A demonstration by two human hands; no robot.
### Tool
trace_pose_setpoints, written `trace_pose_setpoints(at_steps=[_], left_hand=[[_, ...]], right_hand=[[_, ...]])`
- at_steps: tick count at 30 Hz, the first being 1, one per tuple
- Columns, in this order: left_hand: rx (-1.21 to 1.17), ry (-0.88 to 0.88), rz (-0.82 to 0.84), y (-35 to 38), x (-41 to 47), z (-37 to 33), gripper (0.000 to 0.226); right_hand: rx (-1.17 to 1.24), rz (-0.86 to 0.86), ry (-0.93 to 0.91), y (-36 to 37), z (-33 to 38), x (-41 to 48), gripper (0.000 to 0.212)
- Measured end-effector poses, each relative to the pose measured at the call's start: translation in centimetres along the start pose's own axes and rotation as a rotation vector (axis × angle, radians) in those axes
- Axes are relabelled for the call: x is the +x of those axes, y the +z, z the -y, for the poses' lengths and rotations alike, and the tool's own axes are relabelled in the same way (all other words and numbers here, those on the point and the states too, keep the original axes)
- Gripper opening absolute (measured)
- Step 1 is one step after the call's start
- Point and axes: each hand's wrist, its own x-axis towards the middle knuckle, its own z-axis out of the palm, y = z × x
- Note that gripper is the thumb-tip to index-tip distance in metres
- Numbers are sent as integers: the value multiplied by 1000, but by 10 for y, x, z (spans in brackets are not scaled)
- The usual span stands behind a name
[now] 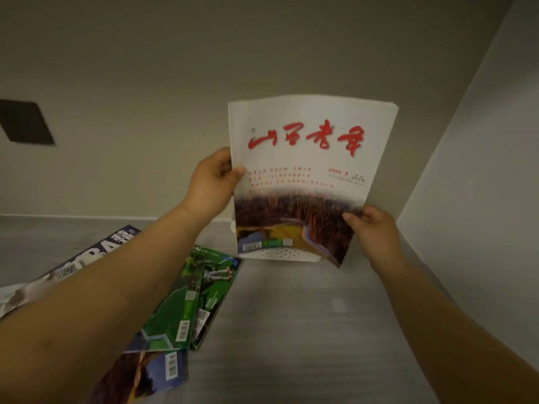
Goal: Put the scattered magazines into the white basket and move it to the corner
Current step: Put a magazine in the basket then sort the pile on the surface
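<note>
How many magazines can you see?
5: red-titled magazine in left hand and right hand; on the floor, top green magazine, lower green magazine, bluish magazine, far-left magazine. The left arm may hide more.

"山西青年" (red), "2026 9" on magazine

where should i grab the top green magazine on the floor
Pinch its long right edge, coming from the right: the top green magazine lies flat, overlapping a second green magazine, so that edge is likely raised off the floor and easy to get under.
</note>
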Motion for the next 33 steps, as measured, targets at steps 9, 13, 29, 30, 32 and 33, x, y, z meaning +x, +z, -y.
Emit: trace_pose_setpoints(at_steps=[9, 13, 29, 30, 32, 33], left_hand=[[-70, 19, -64, 19, 76, 15, 29], [-65, -46, -92, 25, 93, 48, 28], [131, -198, -44, 46, 130, 148, 26], [149, -194, -56, 46, 133, 151, 26], [206, -176, -76, 44, 138, 157, 25], [247, -158, -93, 43, 140, 160, 25]], right_hand=[[91, -177, 49, 41, 2, 74, 21], [60, -167, 145, 57, -21, 93, 20], [-183, -83, 257, 85, -98, 138, 17], [-197, -72, 257, 87, -101, 141, 17], [-231, -75, 266, 91, -106, 146, 19], [-242, -96, 261, 92, -109, 149, 21]])
